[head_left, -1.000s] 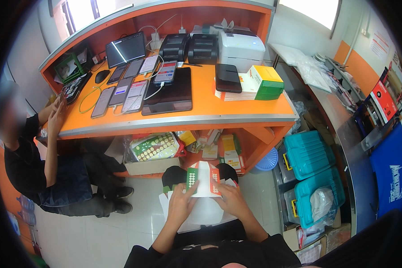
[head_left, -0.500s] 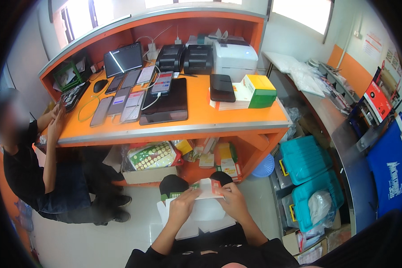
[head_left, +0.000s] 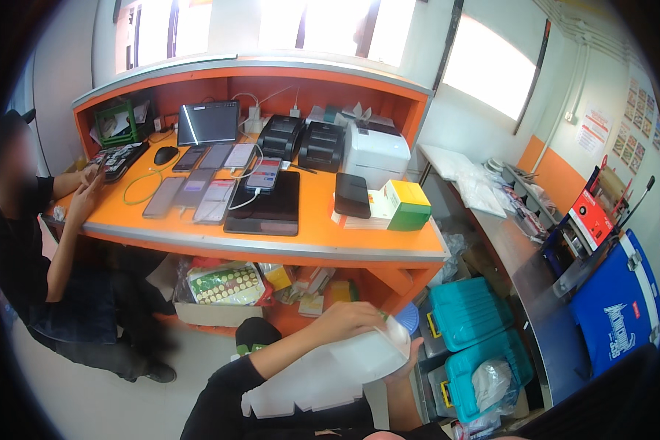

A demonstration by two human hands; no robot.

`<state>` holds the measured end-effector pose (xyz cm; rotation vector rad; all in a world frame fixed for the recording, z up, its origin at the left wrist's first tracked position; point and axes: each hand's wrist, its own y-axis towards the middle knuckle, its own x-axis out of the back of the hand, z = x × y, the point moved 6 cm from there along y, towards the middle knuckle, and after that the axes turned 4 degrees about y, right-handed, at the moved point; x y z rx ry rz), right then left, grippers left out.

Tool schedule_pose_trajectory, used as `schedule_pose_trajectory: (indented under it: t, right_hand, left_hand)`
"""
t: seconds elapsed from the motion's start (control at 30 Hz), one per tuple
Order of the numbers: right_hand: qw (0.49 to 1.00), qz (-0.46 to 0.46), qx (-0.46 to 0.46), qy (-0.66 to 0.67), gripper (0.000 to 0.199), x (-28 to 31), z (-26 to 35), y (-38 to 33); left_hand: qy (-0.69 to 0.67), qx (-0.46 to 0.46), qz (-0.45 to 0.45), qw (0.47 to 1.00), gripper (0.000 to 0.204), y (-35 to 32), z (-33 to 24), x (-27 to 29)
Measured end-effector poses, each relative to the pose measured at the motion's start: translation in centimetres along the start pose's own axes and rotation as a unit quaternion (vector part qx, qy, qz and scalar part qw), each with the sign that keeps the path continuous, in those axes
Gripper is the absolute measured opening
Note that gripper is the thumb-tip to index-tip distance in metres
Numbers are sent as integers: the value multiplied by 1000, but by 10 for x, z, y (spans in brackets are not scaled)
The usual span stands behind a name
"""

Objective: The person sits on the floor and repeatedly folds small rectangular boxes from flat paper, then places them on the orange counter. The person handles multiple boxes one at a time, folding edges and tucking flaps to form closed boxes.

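A white cardboard box blank (head_left: 319, 374), with cut flaps along its edge, lies across my lap. Its right end rises off my legs and bends upward. My left hand (head_left: 353, 320) reaches over the top to that raised end, its fingers closed on the edge of a flap. Beneath and beside the same end, my right hand (head_left: 407, 364) grips the cardboard, with the thumb up along its right edge. Part of the right hand is hidden behind the blank.
An orange desk (head_left: 315, 236) bears several phones, a tablet (head_left: 271, 213), a white label printer (head_left: 378, 152) and a yellow-green box (head_left: 409, 205). Teal-lidded bins (head_left: 469, 314) stand at my right. At the left, a seated person (head_left: 33, 257) handles a phone.
Both hands have shifted right with the cardboard's end, which has turned up. My left arm now crosses over the blank. The view has tilted up and turned right.
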<state>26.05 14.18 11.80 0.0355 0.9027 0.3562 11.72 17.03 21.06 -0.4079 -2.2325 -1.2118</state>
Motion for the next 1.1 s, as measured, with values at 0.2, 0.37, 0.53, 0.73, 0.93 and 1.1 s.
schedule_pose_trajectory:
  t: [0.2, 0.37, 0.53, 0.73, 0.93, 1.1]
  right_hand:
    - [975, -40, 171, -136, 68, 26, 72, 50]
    - [852, -66, 271, -444, 48, -18, 151, 141]
    - [425, -19, 539, -727, 47, -114, 187, 229]
    - [350, 82, 305, -882, 56, -118, 150, 316]
    - [295, 90, 211, -928, 68, -104, 127, 334]
    - [257, 105, 153, -948, 89, -83, 94, 335]
  left_hand:
    - [110, -104, -63, 986, 27, 88, -4, 3]
    - [231, -87, -232, 941, 51, 162, 8, 33]
    - [392, 269, -292, 830, 82, 141, 85, 73]
    - [341, 464, -172, 799, 97, 118, 152, 74]
    - [322, 484, -174, 795, 96, 118, 162, 68]
    - [232, 507, -149, 817, 99, 117, 158, 76]
